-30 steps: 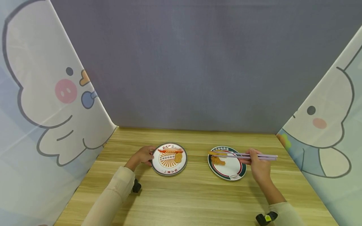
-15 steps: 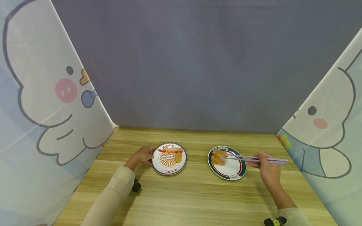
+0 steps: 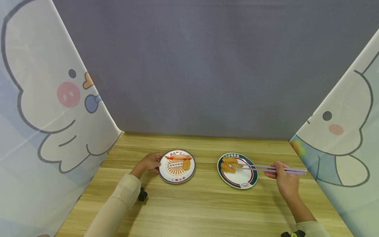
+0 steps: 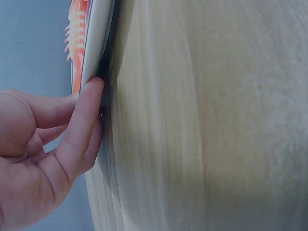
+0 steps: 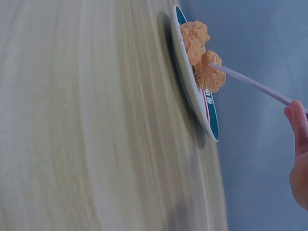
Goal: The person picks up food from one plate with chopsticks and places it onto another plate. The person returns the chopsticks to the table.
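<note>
My left hand pinches the rim of the left plate between thumb and fingers. On that plate lie a red-and-orange shrimp and a small golden fried piece. In my right hand are lilac chopsticks, held over the right edge of the green-rimmed plate. Their tips are at an upper fried chicken piece; the right wrist view shows one stick touching a fried piece. A second chicken piece lies against the first.
Both plates stand on a wood-grain table, with a gap between them. A grey cloth wall rises behind it. Printed cartoon panels close in the left side and the right side.
My right hand has moved right with the chopsticks. The upper chicken piece has shifted right, from the plate's left edge further onto it. My left hand and its plate have not moved.
</note>
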Demonstrator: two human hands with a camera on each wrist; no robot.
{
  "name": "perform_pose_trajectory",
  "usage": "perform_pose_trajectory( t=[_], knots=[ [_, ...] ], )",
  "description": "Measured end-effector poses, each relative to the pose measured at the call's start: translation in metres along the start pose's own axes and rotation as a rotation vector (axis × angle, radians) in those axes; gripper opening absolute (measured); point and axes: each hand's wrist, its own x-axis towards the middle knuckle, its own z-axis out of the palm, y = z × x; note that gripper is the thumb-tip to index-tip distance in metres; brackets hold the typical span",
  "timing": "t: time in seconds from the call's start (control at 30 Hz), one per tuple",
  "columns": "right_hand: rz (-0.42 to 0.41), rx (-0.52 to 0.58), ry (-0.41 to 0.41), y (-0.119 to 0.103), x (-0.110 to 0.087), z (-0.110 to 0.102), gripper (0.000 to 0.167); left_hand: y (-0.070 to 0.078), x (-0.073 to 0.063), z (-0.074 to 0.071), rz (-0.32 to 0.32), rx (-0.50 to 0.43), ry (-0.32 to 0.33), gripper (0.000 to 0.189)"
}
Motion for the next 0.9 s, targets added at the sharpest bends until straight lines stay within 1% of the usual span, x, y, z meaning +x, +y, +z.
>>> perform_pose_trajectory(
  t=[0.47,0.67,0.9],
  knots=[
    [0.01,-0.025,-0.04,0.001,-0.002,-0.002,0.029,-0.002,0.002,0.0,-0.005,0.0,0.002,0.056],
    [0.041,-0.004,-0.009,0.001,-0.002,0.003,0.028,-0.003,0.003,0.0,-0.017,-0.017,-0.005,0.056],
    [0.064,0.065,0.0,-0.001,0.0,0.013,0.027,-0.003,0.004,0.0,-0.01,-0.018,-0.005,0.056]
  ],
)
